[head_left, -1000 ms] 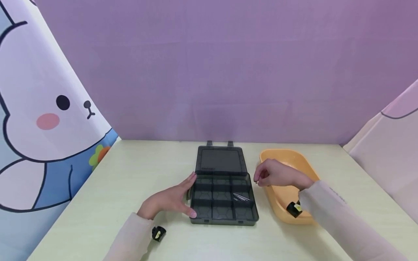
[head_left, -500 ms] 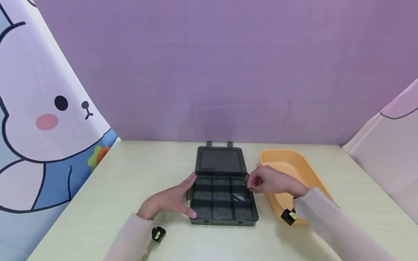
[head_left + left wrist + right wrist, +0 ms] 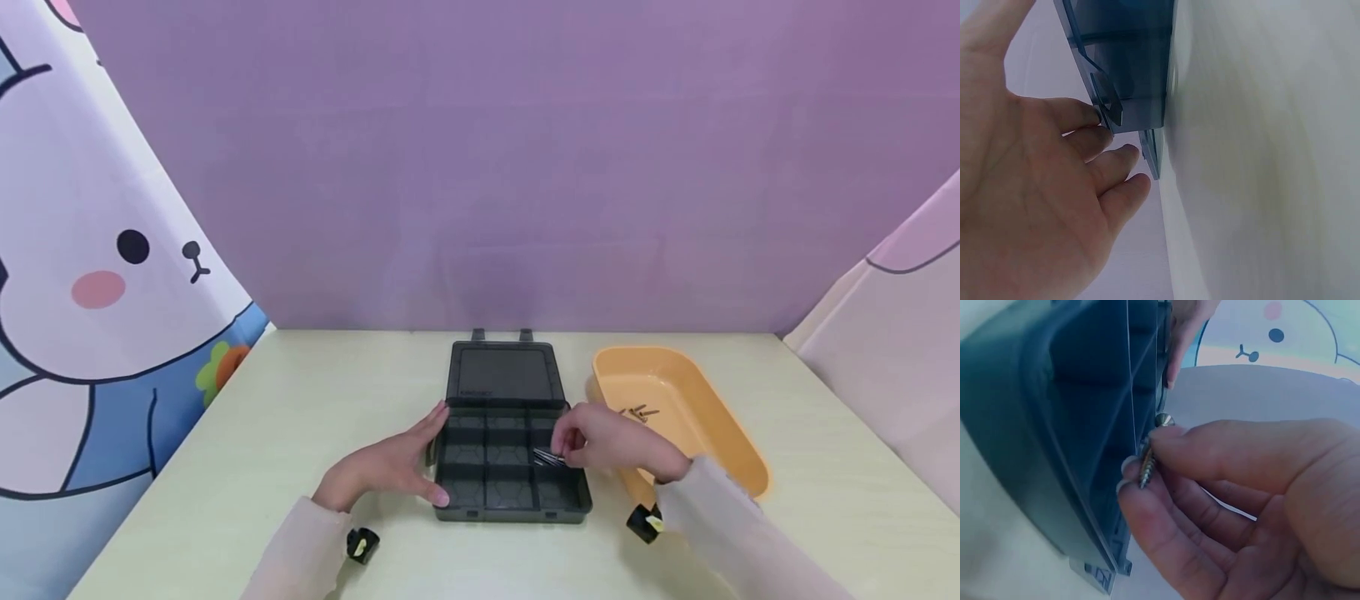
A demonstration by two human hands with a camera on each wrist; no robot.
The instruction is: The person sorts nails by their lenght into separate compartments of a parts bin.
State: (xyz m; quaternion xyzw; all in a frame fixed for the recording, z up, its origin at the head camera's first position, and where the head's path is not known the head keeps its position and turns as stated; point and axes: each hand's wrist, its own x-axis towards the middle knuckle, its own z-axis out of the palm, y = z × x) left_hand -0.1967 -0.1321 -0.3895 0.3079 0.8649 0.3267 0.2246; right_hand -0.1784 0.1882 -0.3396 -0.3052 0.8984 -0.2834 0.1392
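Observation:
A dark see-through compartment box (image 3: 510, 515) lies on the table with its lid (image 3: 506, 372) folded back. My left hand (image 3: 390, 467) rests along the box's left side, fingers spread, thumb by the front corner. In the left wrist view its fingertips are right at the box's clip. My right hand (image 3: 611, 442) is over the box's right edge. Between thumb and fingertips it pinches a threaded metal screw (image 3: 1147, 464), head up and point down, plain in the right wrist view. Thin silver metal pieces (image 3: 547, 457) lie in the right middle compartment, partly behind the right fingers.
An orange tub (image 3: 731, 442) stands to the right of the box, under the right forearm. Inside it lie several small screws (image 3: 643, 412). A purple backdrop (image 3: 480, 167) rises behind the pale table (image 3: 360, 375), and a cartoon-print cloth (image 3: 112, 333) hangs at the left.
My right hand has moved left and toward me, from the tub's near side to over the box's right compartments, still pinching the screw. My left hand has stayed at the box's side.

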